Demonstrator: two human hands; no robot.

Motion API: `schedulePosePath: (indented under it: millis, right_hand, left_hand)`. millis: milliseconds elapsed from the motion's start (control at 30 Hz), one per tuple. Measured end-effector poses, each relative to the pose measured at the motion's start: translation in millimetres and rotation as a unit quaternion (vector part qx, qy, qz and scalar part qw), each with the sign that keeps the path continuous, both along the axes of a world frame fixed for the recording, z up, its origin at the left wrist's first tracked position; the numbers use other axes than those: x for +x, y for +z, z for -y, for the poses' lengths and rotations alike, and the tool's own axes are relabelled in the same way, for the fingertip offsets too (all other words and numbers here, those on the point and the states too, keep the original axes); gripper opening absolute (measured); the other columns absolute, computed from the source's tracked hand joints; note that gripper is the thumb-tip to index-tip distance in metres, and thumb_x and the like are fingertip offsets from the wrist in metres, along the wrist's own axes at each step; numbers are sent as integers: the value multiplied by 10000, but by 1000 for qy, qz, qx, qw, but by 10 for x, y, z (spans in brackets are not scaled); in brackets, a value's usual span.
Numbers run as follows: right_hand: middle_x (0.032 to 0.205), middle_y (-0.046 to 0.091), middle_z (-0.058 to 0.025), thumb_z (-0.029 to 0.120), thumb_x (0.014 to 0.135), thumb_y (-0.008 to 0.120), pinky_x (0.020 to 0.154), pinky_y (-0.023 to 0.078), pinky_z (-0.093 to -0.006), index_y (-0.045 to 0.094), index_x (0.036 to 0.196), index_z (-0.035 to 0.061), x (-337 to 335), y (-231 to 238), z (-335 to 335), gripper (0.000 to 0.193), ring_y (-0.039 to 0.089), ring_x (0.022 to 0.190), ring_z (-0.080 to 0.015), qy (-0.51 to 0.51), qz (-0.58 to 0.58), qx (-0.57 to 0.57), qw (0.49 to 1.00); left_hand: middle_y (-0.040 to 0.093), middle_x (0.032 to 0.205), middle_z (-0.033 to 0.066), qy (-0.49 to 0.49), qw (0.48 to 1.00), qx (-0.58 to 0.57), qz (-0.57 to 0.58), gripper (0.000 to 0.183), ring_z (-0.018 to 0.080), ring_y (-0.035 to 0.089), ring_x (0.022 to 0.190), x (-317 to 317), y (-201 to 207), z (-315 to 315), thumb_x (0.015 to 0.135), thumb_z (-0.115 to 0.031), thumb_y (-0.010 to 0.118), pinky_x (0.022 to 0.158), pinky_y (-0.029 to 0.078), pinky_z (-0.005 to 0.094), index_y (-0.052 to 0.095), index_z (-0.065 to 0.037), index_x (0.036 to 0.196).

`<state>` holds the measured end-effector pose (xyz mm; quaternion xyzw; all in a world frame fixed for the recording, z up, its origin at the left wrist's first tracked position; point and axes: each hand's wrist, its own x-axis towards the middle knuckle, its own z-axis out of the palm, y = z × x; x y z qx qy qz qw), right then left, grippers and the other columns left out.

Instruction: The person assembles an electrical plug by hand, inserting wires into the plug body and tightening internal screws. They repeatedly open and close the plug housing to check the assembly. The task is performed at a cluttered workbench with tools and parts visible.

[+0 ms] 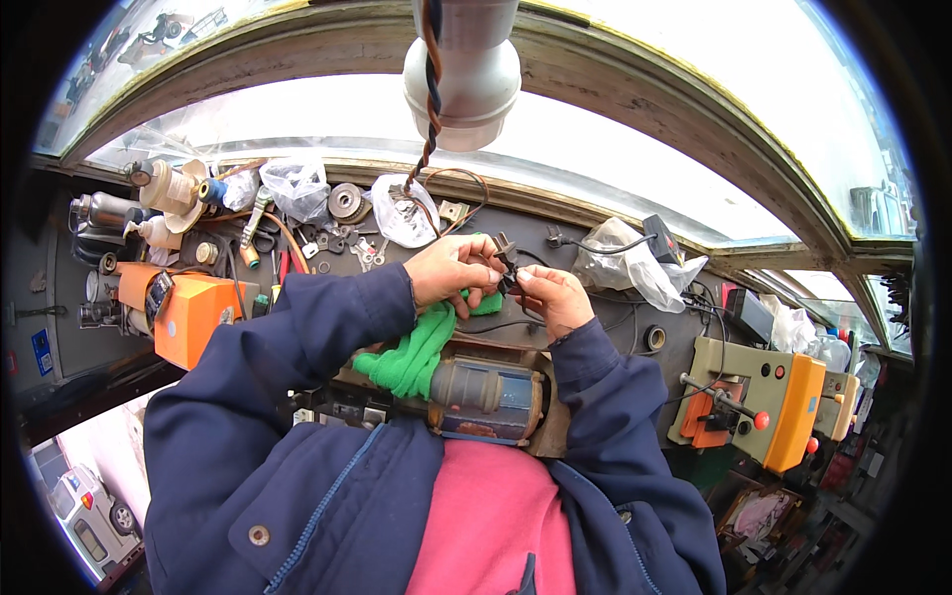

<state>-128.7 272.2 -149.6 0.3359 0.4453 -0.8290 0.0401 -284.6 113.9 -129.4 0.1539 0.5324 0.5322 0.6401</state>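
Part (507, 260), dark, in both hands (451, 271) (555, 300)

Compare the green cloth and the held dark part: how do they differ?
Colour: the green cloth is bright, the dark part blackish.
Size: the cloth is larger than the part.
Pose: the cloth lies bunched; the left hand and right hand hold the part.
Both are near the left hand.

Dark bench (677, 330), keys (369, 258), orange machine (193, 325), plastic bags (635, 268)
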Motion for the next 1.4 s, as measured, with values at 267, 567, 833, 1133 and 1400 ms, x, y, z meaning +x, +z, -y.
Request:
schedulePosePath:
  millis: [267,567,833,1133,1400]
  right_hand:
    - [871,684,22,226,914,669,782,443,-232,712,944,78,13,155,-32,157,624,825,-81,-8,-12,-35,999]
    - [1003,715,-30,206,936,663,889,503,-328,714,1044,52,67,-11,-126,195,651,905,-133,22,-23,-61,998]
    - [973,697,7,189,928,665,833,474,-278,708,1029,64,66,92,-78,166,619,873,-100,-8,-27,-85,996]
    - [1239,674,-136,188,977,605,954,502,-378,659,1171,-6,77,85,-109,280,652,1051,-190,-14,-54,-73,996]
    - [1203,689,-117,164,973,620,942,507,-383,668,1132,17,93,35,-125,221,663,1012,-176,-49,-65,-65,995]
  left_hand:
    - [606,824,-35,-6,997,-4,-82,210,51,546,668,45,-30,-2,896,-208,697,545,454,228,623,-76,1043]
    - [614,772,-39,-11,997,6,-79,143,58,535,652,68,-114,-44,876,-179,727,564,434,230,677,-68,950]
    - [589,747,-38,4,961,61,-270,74,42,482,646,124,-157,-95,899,-45,685,581,403,227,639,-27,954]
    - [589,763,-22,50,992,51,-100,128,47,527,649,55,-38,-44,902,-24,666,555,418,224,593,-53,1003]
    - [617,781,-31,70,984,65,-151,92,30,517,675,94,41,-37,913,-108,692,603,432,213,673,-30,958]
